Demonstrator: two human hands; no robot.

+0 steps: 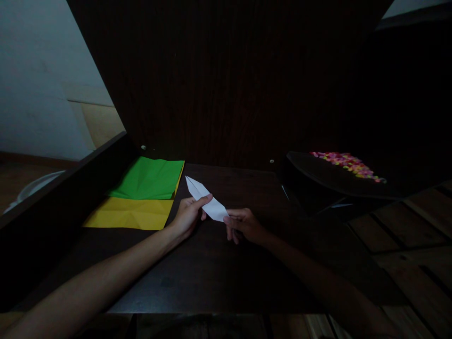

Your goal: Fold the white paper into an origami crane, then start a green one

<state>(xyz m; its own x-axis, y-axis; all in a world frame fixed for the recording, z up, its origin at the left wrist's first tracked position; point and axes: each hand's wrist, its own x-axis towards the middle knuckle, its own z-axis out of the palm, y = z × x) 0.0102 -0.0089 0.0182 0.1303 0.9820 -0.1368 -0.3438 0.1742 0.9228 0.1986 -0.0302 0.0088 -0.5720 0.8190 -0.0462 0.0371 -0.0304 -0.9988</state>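
Our two bare forearms (106, 280) reach over one dark wooden desktop (197, 282) near a pale wall (42, 70), our left hand (187, 217) and right hand (247, 226) each pinched closed on one folded white paper (218, 210), right of one green sheet (151, 179) overlapping at least one yellow sheet (130, 214).

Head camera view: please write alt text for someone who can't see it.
A person's left hand and right hand hold a folded white paper with one pointed end above a dark wooden tabletop. At left, creased green paper lies partly over creased yellow paper; at right, small pink, red and yellow pieces sit on a dark surface.
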